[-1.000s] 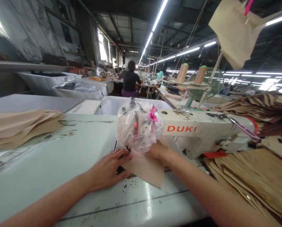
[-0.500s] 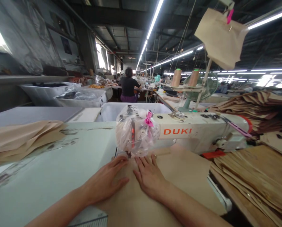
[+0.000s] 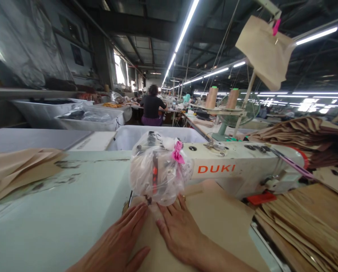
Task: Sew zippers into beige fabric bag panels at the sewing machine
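Note:
A tan sheet of fabric or leather-like material (image 3: 214,215) lies under the head of a sewing machine (image 3: 242,162) marked DUKI. Clear plastic tied with a pink strip wraps the machine's head end (image 3: 160,170). My left hand (image 3: 123,230) rests flat on the sheet's left edge, fingers stretched toward the needle area. Just right of it, my right hand (image 3: 177,226) presses down on the sheet with its fingers extended. The plastic overlaps the right fingertips, and the needle itself is hard to make out.
Loose tan pieces (image 3: 22,166) lie on the pale green table (image 3: 72,204) at left. Stacked tan pieces (image 3: 313,223) are at right. Purple-handled scissors or snips (image 3: 293,162) lie on the machine. Behind stand a white bin (image 3: 163,132) and a thread stand with cones (image 3: 211,97). A person (image 3: 153,105) sits beyond.
The view has come closer and tilted upward, so the machine sits lower. My left hand has turned to point further forward, and the sheet has fed away under the machine head.

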`<state>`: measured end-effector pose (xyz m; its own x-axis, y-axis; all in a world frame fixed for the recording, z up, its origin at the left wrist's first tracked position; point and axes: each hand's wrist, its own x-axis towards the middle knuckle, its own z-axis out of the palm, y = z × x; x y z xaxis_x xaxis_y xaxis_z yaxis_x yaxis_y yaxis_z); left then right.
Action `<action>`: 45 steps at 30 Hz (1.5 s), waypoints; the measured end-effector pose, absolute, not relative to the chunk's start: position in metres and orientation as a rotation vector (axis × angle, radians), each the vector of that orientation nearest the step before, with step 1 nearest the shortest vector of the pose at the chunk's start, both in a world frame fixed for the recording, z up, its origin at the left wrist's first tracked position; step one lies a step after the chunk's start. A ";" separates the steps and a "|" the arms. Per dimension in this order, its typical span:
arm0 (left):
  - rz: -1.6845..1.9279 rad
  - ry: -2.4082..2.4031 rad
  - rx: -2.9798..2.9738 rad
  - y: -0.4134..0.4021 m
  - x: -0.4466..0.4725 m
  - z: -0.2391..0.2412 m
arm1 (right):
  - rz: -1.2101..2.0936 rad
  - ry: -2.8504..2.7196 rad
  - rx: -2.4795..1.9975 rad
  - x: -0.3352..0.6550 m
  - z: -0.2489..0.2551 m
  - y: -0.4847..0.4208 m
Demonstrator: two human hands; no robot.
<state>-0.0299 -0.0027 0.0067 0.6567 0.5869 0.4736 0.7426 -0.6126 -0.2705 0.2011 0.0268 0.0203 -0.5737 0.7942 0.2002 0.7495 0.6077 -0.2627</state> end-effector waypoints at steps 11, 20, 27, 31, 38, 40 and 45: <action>-0.466 -1.064 -2.440 0.004 -0.031 0.006 | 0.189 -2.504 -1.221 0.198 0.017 0.033; -0.457 -1.046 -2.467 0.005 -0.032 0.002 | 0.215 -2.512 -1.256 0.198 0.019 0.033; -0.449 -1.057 -2.481 0.005 -0.033 0.000 | 0.223 -2.496 -1.263 0.197 0.017 0.032; -0.461 -1.074 -2.473 0.006 -0.034 -0.004 | 0.202 -2.488 -1.265 0.198 0.017 0.032; -0.514 -1.089 -2.522 0.008 -0.034 -0.007 | 0.059 -2.462 -1.244 0.193 0.015 0.029; -0.549 -1.068 -2.517 0.007 -0.035 -0.004 | -0.033 -2.445 -1.191 0.195 0.025 0.020; -0.519 -1.092 -2.516 -0.014 -0.041 0.005 | -0.488 -1.903 -1.170 0.274 0.101 -0.018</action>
